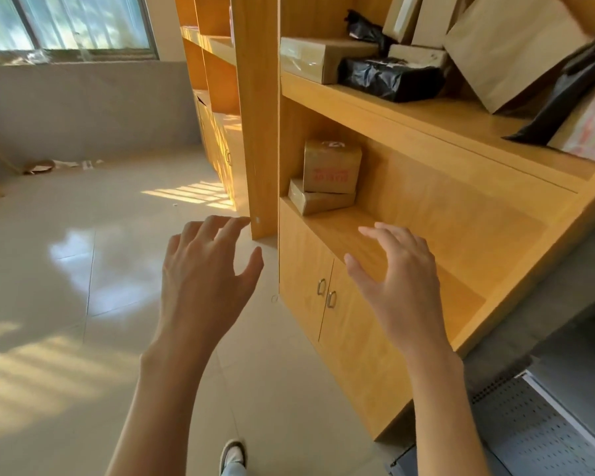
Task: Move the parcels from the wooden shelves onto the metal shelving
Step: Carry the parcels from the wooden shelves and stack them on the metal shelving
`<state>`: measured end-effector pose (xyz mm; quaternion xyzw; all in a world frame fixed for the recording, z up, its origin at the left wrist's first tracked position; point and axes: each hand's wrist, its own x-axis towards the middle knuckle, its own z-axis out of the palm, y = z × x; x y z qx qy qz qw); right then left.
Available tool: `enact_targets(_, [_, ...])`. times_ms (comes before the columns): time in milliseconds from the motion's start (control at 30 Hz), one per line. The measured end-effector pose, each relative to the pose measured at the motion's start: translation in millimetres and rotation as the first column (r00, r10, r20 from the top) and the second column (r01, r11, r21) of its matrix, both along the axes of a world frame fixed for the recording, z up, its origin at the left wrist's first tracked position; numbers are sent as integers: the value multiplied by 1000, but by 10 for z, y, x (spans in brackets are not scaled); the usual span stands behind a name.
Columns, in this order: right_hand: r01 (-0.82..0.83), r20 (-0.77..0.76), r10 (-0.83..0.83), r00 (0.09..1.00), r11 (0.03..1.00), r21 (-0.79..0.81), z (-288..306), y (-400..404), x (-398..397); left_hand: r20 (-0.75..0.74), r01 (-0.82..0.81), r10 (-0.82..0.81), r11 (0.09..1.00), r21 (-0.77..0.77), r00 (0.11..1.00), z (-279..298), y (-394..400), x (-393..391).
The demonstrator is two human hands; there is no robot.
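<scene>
On the lower wooden shelf (409,214) a brown carton with red print (331,165) stands on a flatter taped box (318,200) at the far left end. Both my hands are held out in front of that shelf and hold nothing. My left hand (208,276) hovers over the floor with spread fingers. My right hand (397,286) hovers over the shelf's near part, fingers relaxed. The upper shelf (426,113) carries cardboard boxes (318,56), a black plastic parcel (390,78), a large brown paper parcel (516,49) and a black bag (571,94).
Cupboard doors with metal handles (326,293) sit under the lower shelf. Perforated grey metal shelving (526,427) shows at the bottom right. More wooden shelving (217,80) runs along toward the window. Tiled floor (66,269) spreads to the left, with scraps by the wall. My shoe (233,455) is below.
</scene>
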<state>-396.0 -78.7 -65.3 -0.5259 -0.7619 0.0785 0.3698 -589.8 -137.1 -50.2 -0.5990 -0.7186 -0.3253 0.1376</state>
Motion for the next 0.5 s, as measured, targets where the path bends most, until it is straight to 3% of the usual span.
enact_targets(500, [241,13,-243,970,966,98,279,2205,-1212,-53,219,-216,975,43,975,311,2823,-1293])
